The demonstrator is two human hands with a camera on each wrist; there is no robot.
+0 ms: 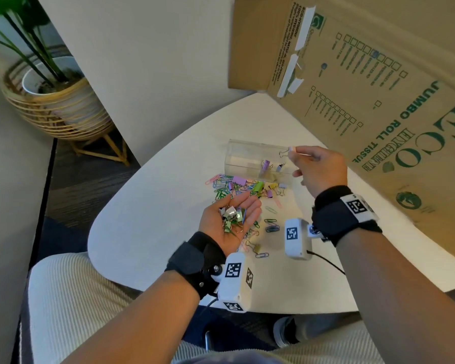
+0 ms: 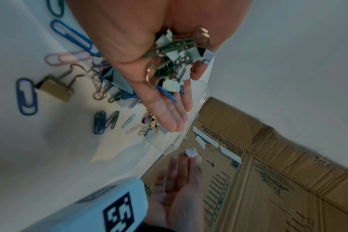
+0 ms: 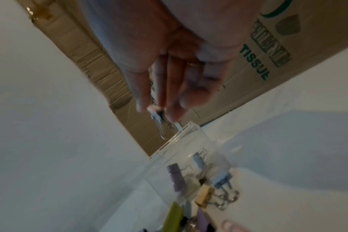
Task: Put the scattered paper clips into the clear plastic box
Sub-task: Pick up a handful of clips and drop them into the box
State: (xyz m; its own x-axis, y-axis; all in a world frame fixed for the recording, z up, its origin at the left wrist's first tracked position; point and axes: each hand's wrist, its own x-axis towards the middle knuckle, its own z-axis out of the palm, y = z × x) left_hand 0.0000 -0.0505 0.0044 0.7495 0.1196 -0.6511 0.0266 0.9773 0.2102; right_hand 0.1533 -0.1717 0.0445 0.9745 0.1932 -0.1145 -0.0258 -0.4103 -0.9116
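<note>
Head view, left hand [image 1: 230,219]: at lower centre, palm up, fingers relaxed, carrying a heap of clips [image 1: 231,218].
Scattered paper clips [image 1: 237,186]: centre, on the table [image 1: 142,219].
Clear plastic box [image 1: 250,160]: right of centre, few clips inside.
Right hand [image 1: 319,170]: pinches a binder clip [image 1: 289,151] above the box.
Risk: the tilted palm may spill its heap.
</note>
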